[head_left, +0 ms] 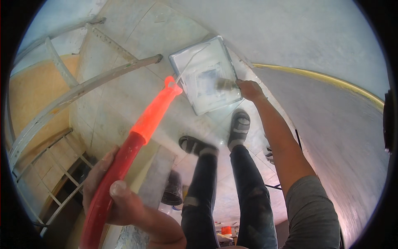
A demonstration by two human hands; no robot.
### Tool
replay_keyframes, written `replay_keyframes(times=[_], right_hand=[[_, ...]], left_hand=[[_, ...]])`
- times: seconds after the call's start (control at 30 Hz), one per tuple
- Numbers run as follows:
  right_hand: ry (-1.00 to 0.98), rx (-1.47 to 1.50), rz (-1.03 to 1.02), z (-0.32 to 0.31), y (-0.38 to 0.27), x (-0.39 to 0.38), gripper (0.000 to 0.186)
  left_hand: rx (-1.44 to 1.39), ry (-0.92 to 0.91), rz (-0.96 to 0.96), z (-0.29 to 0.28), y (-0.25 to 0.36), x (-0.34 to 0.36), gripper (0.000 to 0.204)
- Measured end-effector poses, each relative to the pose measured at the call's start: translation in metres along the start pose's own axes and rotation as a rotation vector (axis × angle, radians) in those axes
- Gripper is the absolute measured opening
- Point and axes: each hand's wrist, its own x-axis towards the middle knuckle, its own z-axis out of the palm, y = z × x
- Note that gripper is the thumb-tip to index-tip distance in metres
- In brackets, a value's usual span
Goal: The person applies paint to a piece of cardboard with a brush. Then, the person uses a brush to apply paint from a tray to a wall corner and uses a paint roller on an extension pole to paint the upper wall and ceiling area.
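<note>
My left hand [114, 191] grips a red pole [124, 162] with an orange upper section [151, 114] ending in a loop; a thin metal rod extends from its top across the view of the white tray [190, 91]. The tray lies on the floor, its inside smeared with white. At the tray's right side my right hand [248, 89] is closed on a pale, blurred brush-like thing [224, 84] that reaches over the tray. My feet, in dark strapped sandals [240, 126], stand just below the tray.
A metal ladder [105, 76] spans the upper left, with a white metal grid [58, 186] below. A dark bucket [172, 189] stands by my legs, a small orange container [226, 230] farther down. A pale wall [323, 33] with a yellow strip [315, 72] runs along the right.
</note>
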Motion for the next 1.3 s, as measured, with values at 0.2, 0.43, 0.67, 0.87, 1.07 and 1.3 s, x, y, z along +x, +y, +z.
replay_keyframes(times=[0.2,0.43,0.67,0.87,1.07,1.3], right_hand=[[0.009,-0.077,0.088,-0.016,0.027,0.004,0.025],[0.025,-0.007,0.171,-0.044,0.028,0.002,0.027],[0.125,0.232,0.243,-0.043,0.013,-0.067,0.047],[0.184,0.411,0.354,-0.022,-0.018,-0.148,0.049],[0.250,0.481,0.343,-0.016,-0.051,-0.210,0.050],[0.339,0.601,0.473,0.009,-0.077,-0.263,0.027]], left_hand=[[0.138,-0.154,0.069,-0.009,0.011,0.029,0.067],[-0.124,-0.192,0.050,0.007,0.029,0.060,0.084],[-0.239,-0.199,0.205,0.021,0.054,0.075,0.080],[-0.293,-0.174,0.236,0.012,0.072,0.085,0.071],[-0.458,-0.225,-0.021,0.045,0.074,0.089,0.042],[-0.390,-0.211,-0.036,0.061,0.095,0.100,0.034]])
